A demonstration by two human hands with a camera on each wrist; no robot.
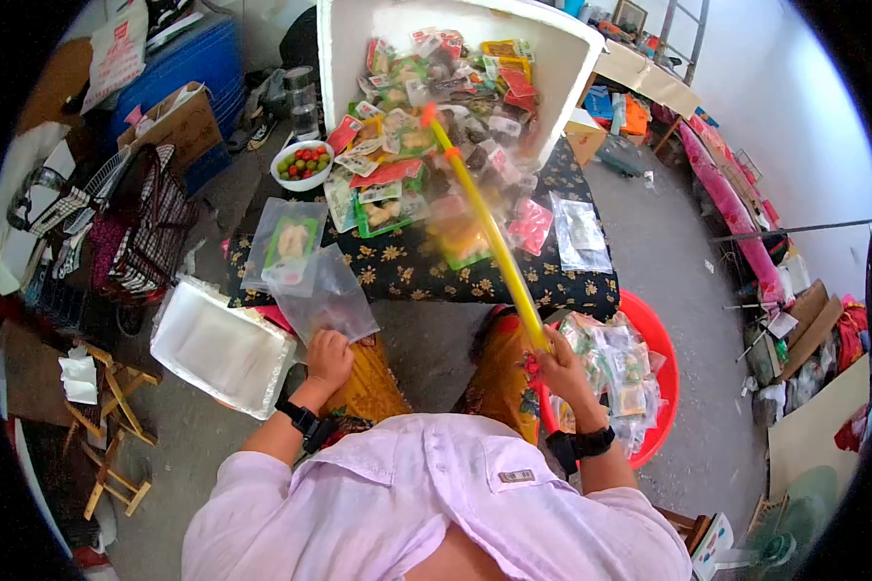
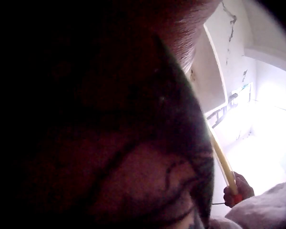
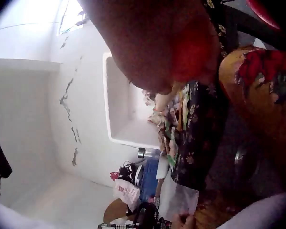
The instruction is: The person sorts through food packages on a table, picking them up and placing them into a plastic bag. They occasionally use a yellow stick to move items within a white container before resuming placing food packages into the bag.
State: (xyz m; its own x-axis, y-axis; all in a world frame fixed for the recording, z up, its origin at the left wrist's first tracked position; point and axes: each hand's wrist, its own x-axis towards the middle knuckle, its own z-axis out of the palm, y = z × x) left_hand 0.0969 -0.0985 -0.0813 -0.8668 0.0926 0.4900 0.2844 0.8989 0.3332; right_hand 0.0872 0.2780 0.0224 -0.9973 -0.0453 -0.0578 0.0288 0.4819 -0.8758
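Note:
My left hand (image 1: 329, 360) pinches the near edge of a clear plastic bag (image 1: 327, 300) beside my knee. The right hand (image 1: 562, 370) grips the lower end of a long yellow rod (image 1: 489, 230) with an orange band and tip. This rod slants up and left over the heap of small food packets (image 1: 397, 131), and the area around its far end is blurred. Left of the heap, a packet with pale food on green (image 1: 291, 240) lies partly beneath the bag. In the left wrist view the right hand (image 2: 239, 190) shows around the rod (image 2: 221, 155).
A white foam box (image 1: 591, 58) lies open toward me on the dark flowered cloth (image 1: 407, 276). Near it are a bowl of red and green fruit (image 1: 303, 167) and a glass jar (image 1: 301, 105). A white tray (image 1: 218, 339) stands left; a red basin (image 1: 670, 387) of packets stands right.

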